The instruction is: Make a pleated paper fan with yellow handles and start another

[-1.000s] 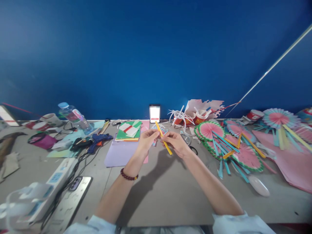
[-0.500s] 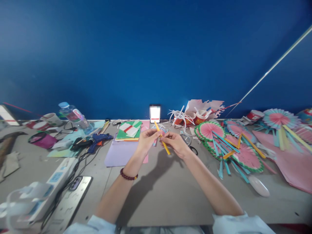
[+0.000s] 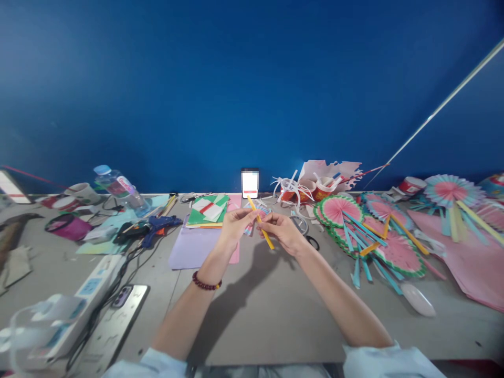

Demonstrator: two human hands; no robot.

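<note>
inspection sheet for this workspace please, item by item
Surface: grey table, a seam to the left
Things in hand: yellow strip, held slanting above the table
Clutter: tilted bottle, blue glue gun and purple sheet left; paper fans right
Grip: left hand and right hand both pinch the strip
Cables: dark cables beside a white power strip
Surroundings: blue wall behind; no other person seen
</note>
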